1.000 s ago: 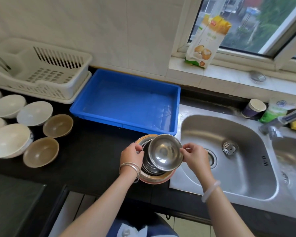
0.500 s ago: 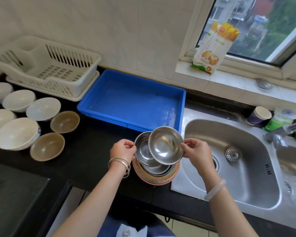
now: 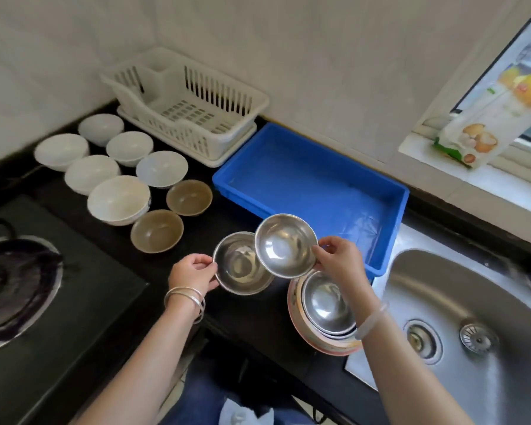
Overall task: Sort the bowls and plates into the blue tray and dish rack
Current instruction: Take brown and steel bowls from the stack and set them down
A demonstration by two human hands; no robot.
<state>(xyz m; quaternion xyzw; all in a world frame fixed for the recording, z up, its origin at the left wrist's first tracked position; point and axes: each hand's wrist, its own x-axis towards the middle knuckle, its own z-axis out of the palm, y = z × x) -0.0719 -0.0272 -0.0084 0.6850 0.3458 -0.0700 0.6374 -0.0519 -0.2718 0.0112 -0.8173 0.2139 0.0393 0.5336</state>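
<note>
**Over the black counter (image 3: pixel 227 219), just short of the blue tray (image 3: pixel 391 228)**

The left hand (image 3: pixel 193 271) pinches the left steel bowl (image 3: pixel 238 266) by its left rim, fingers curled. The right hand (image 3: pixel 339 259) pinches the right steel bowl (image 3: pixel 284 245) by its right rim, and this bowl overlaps the other's edge. The dish rack (image 3: pixel 190 108) stands beyond the tray's left end.

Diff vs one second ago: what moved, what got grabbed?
The left hand took hold of a second steel bowl and lifted it leftward off the stack. The right hand keeps the first steel bowl raised. Blue tray, dish rack and counter bowls stayed put.
</note>
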